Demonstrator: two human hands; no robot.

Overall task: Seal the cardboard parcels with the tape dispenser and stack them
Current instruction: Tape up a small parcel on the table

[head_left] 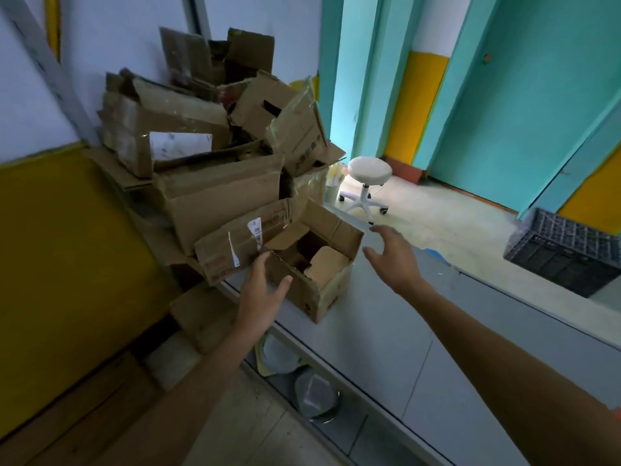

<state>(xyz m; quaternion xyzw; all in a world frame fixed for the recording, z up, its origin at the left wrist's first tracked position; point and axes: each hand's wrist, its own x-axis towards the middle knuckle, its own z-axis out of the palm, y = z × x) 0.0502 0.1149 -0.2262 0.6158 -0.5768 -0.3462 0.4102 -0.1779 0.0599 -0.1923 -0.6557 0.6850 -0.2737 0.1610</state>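
An open cardboard box (322,290) with raised flaps sits at the near end of a grey counter (386,334); a smaller brown piece lies inside it. Behind it rises a messy pile of open, crumpled cardboard boxes (215,183) against the wall. My left hand (262,294) is spread at the box's near-left corner, fingers apart, touching or just short of the flap. My right hand (393,253) hovers open to the right of the box, apart from it. No tape dispenser is in view.
A white rolling stool (368,178) stands on the floor beyond the counter. A dark plastic crate (568,253) rests on the ledge at right. Metal bowls (316,395) sit on a shelf under the counter. Yellow wall panel at left.
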